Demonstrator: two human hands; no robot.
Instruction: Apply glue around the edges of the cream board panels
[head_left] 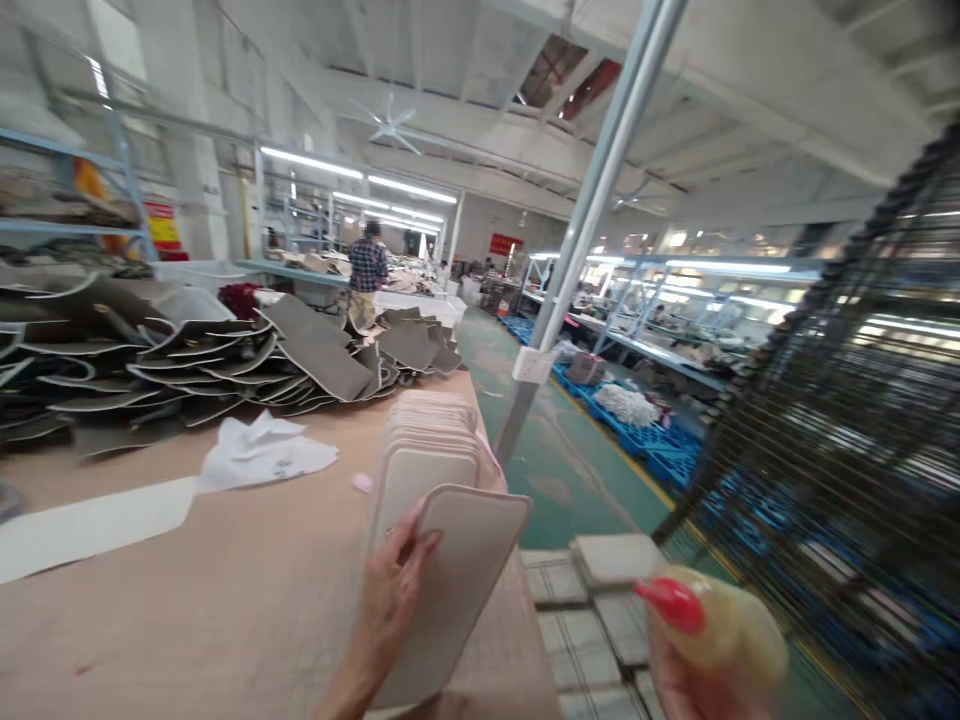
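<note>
At the far left of the frame, a heap of dark grey mats (pixel 150 360) with pale edges lay piled on the long table (pixel 187 610), which was covered with a light brown sheet. Just right of the heap, a crumpled white cloth (pixel 262 450) rested on a long white strip (pixel 90 525) that ran toward the left edge.

In the lower middle, your left hand (pixel 390 590) grasped a beige panel (pixel 454 590) with rounded corners. Your thumb lay on its front face and the panel stood tilted near the right edge of the table. Directly behind it, toward the middle of the frame, a stack of similar beige panels (pixel 431 440) leaned in a row, and the held panel was just in front of this stack.

Higher up, in the upper middle, a person in a checked shirt (pixel 367 265) stood at another bench, well apart from you. A slanted metal pole (pixel 592 200) crossed the frame beside the table.

At the lower right, your right hand (pixel 686 680) was closed around a soft yellowish bottle (pixel 731 625) with a red tip (pixel 671 600), which pointed left. It was blurred. Behind it stood a dark wire rack (pixel 840 450).
</note>
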